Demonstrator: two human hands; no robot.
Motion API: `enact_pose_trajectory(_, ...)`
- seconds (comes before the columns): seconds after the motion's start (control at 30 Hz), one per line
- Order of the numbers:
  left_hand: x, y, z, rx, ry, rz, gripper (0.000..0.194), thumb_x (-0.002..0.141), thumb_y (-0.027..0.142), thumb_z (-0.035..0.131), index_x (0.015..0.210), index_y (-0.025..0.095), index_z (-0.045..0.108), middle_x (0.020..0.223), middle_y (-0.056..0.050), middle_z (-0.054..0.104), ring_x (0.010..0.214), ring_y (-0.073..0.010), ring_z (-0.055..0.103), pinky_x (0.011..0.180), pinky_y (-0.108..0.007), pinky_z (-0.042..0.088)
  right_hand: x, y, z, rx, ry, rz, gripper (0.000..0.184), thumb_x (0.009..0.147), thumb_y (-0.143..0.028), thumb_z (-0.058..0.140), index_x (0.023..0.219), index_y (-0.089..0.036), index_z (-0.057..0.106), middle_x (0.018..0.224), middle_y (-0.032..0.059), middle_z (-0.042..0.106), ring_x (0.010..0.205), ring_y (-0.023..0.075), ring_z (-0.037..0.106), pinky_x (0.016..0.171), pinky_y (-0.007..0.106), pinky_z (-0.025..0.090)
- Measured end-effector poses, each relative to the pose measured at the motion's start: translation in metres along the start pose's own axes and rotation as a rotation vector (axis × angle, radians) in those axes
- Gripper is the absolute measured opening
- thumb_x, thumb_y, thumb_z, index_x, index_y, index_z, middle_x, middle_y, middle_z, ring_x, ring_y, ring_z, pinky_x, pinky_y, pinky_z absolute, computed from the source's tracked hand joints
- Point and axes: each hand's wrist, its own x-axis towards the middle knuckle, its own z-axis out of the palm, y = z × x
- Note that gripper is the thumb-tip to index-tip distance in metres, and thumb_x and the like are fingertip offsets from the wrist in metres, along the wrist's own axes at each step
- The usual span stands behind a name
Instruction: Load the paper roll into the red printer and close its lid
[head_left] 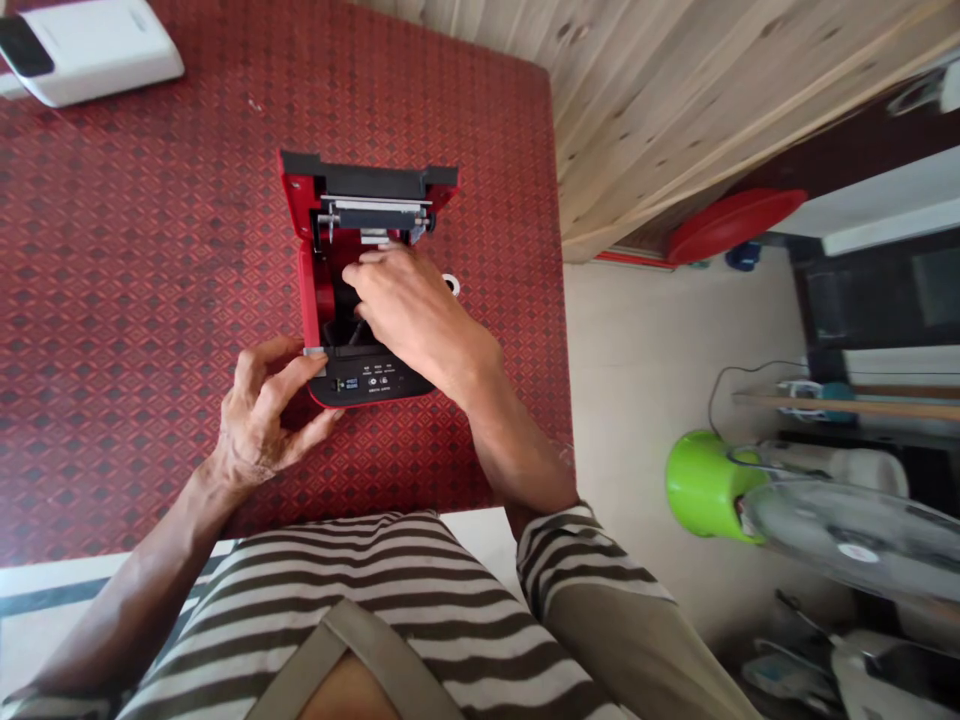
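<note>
A red and black compact printer [373, 380] sits on a red patterned tablecloth [150, 250], with its black-edged lid [367, 178] swung open at the far side. My right hand [412, 310] reaches over the open compartment, its fingers down among dark parts that it mostly hides. My left hand [274, 405] grips the printer's near left corner, fingers against the red side and a small silver piece [315, 352]. A metal bar and roller mechanism [371, 212] shows inside the lid. A small white ring [452, 285] shows just beyond my right hand.
A white boxy device [97, 50] lies at the cloth's far left corner. Past the table's right edge are a pale wooden surface [712, 110], a red plastic basin [735, 225], and a floor with a green-based electric fan [847, 540]. My striped shirt fills the bottom.
</note>
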Motion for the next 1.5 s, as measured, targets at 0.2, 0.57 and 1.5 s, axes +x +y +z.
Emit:
enact_pose_trajectory(0.2,0.003,0.002,-0.007,-0.003,-0.001,0.027,0.074,0.12,0.05,0.093,0.186,0.034,0.064,0.15,-0.016,0.083,0.129,-0.0328,0.088,0.1,-0.047,0.083,-0.037,0.006,-0.024,0.271,-0.02,-0.154,0.066,0.115,0.01,0.045,0.16,-0.017,0.085,0.161,0.0136,0.091,0.15,0.0293,0.082,0.142,0.052,0.062)
enact_pose_trajectory(0.57,0.101,-0.022,-0.049,0.087,-0.012,0.045,0.094,0.121,0.082,0.083,0.191,0.024,0.059,0.176,-0.017,0.075,0.166,-0.0419,0.07,0.124,-0.062,0.078,-0.06,0.012,0.014,0.522,0.233,-0.178,0.029,0.127,-0.01,0.067,0.128,-0.023,0.094,0.127,0.0095,0.095,0.121,0.0294,0.084,0.119,0.051,0.066)
enact_pose_trajectory(1.5,0.111,-0.021,-0.04,-0.071,-0.237,0.175,0.064,0.135,0.067,0.064,0.178,0.021,0.073,0.163,-0.016,0.083,0.154,-0.0342,0.081,0.132,-0.059,0.071,-0.101,-0.006,0.048,0.3,0.809,-0.174,0.031,0.124,-0.004,0.074,0.128,-0.031,0.089,0.117,0.0018,0.093,0.106,0.0235,0.081,0.097,0.044,0.067)
